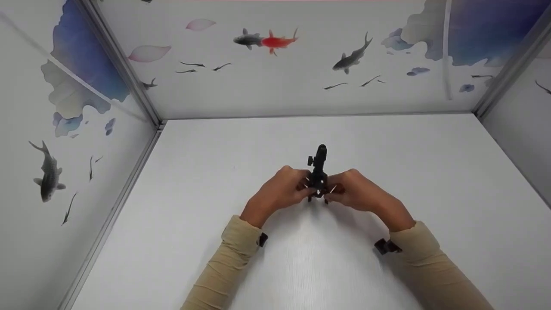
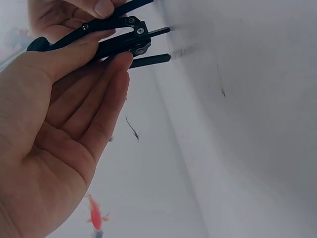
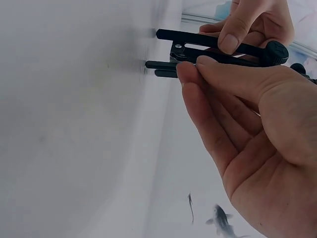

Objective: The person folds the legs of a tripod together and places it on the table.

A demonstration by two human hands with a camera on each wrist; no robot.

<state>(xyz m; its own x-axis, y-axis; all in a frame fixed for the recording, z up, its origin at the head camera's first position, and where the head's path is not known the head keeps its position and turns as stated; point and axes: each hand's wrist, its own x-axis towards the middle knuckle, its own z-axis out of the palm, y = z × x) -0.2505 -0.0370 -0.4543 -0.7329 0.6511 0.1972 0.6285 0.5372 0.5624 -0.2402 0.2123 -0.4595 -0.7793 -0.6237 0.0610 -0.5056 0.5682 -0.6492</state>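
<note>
A small black tripod [image 1: 319,165] stands upright on the white table in the head view, its feet close to or on the surface. From the left, my left hand [image 1: 282,187] pinches one of its legs between thumb and fingertips. Opposite it, my right hand [image 1: 361,189] grips the tripod's other side the same way. The left wrist view shows the legs [image 2: 148,60] slightly apart, with metal-pinned hinges [image 2: 140,31] between them. A round knob [image 3: 276,53] shows near the tripod's upper part in the right wrist view. Fingers hide parts of the legs.
The white table [image 1: 193,172] is bounded by a back wall [image 1: 301,94] and a left wall [image 1: 26,107], both printed with fish. A grey metal frame [image 1: 148,101] runs up the back left corner. Small black devices [image 1: 387,246] sit at both sleeve cuffs.
</note>
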